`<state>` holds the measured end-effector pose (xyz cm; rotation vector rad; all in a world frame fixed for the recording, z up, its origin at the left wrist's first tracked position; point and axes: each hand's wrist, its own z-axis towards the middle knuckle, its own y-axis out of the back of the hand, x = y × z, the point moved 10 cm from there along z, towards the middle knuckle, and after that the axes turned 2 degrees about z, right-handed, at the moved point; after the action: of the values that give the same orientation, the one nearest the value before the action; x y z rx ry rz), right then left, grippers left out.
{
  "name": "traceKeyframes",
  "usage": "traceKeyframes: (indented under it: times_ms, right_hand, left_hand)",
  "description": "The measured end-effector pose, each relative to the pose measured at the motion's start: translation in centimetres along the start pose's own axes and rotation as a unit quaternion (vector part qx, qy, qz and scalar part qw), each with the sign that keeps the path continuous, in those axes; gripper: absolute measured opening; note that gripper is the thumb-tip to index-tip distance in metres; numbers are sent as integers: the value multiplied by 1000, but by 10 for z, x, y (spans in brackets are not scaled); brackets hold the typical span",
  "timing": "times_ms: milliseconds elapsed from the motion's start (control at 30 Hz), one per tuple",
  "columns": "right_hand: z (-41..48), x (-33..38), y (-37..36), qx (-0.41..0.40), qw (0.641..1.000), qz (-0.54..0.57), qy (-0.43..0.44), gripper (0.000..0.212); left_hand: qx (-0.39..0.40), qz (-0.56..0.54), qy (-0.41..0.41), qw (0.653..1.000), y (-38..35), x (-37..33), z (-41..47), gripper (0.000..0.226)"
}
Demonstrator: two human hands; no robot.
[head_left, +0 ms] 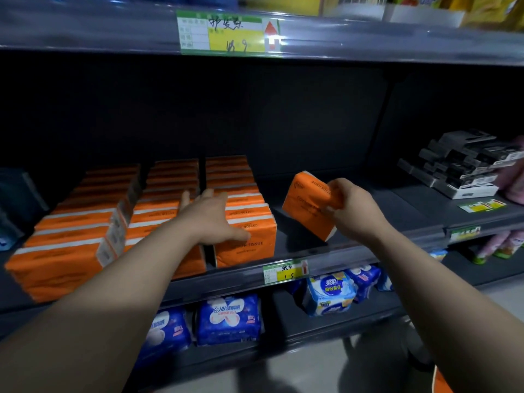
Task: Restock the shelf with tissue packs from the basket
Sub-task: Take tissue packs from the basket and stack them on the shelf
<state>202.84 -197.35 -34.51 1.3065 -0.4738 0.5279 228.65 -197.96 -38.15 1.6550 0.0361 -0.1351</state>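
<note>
— Tissue pack (310, 205): where is it?
— In my right hand (353, 212). My fingers (336, 186) are curled round its right end and pinch it. The orange pack hangs tilted over a bare part of the shelf (382, 214), just right of the stocked rows (164, 194). Whether its low corner touches the shelf I cannot tell.
— And the other hand?
— My left hand (211, 219) lies on top of the rows, fingers spread, with the thumb on the front pack (249, 248) of the right-hand row.
— What does the shelf hold?
— Three rows of orange packs standing on edge, front to back, filling its left part. Far to the right, well apart, is a heap of black and white boxes (465, 168). A yellow and green price tag (285, 272) sits on the front rail, below the pack I hold.
— And underneath?
— The lower shelf (326, 327) holds blue packs (228, 319) and, to their right, a blue and white pack (331, 293).
— The room?
— A dim shop aisle with a grey floor (283, 375). A bigger price tag (226, 32) is on the rail of the shelf above.
</note>
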Motion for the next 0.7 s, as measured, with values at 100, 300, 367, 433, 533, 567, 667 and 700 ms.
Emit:
traceKeyframes:
  times_ms: [100, 300, 367, 433, 533, 567, 667, 700]
  right_hand:
    - [17, -2, -1, -18, 1000, 14, 13, 43]
    - [77, -1, -24, -9, 999, -27, 46, 33]
    - [105, -1, -36, -10, 997, -42, 57, 32]
    - [131, -3, -50, 7, 998, -40, 40, 41]
    - [165, -4, -72, 26, 998, -57, 28, 57]
    - [174, -3, -77, 27, 998, -52, 31, 59]
    - [198, -3, -99, 38, 995, -66, 58, 69]
    - [205, -4, -107, 48, 994, -73, 64, 74]
  left_hand:
    - [-27, -57, 12, 998, 22, 0, 10, 100]
    - [-50, -111, 32, 992, 28, -2, 58, 59]
    - [-43, -112, 36, 992, 22, -4, 79, 56]
    - [-40, -95, 35, 994, 17, -4, 98, 56]
    - [-45, -66, 25, 996, 13, -1, 122, 54]
    - [-43, -67, 22, 997, 12, 1, 128, 53]
    - [-49, -77, 11, 996, 8, 7, 141, 51]
    - [-55, -72, 7, 996, 8, 9, 143, 51]
